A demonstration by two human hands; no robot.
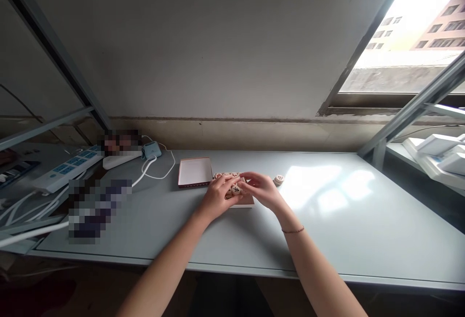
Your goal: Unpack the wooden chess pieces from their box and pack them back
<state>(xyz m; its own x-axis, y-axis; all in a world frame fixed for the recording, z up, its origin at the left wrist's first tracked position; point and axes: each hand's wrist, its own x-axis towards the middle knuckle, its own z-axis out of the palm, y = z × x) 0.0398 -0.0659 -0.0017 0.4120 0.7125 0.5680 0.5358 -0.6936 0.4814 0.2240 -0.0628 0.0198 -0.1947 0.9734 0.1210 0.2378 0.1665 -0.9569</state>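
A shallow box (242,205) stands on the desk in front of me, holding several round Chinese chess pieces (236,190) with dark and red characters. My left hand (218,195) covers the box's left part, its fingers and thumb curled around pieces. From the right, my right hand (262,188) reaches over the box with thumb and fingers bent at the same pieces. The fingers of both hands hide part of the box and its contents. Just beyond my right hand, a short stack of Chinese chess pieces (279,179) sits on the desk.
An open box lid (195,172) with a white inside lies left of the box. Further left are a power strip (74,164), a light blue charger (151,150) and white cables (145,176). A wall runs behind the desk (337,239); white objects (439,150) stand at the right.
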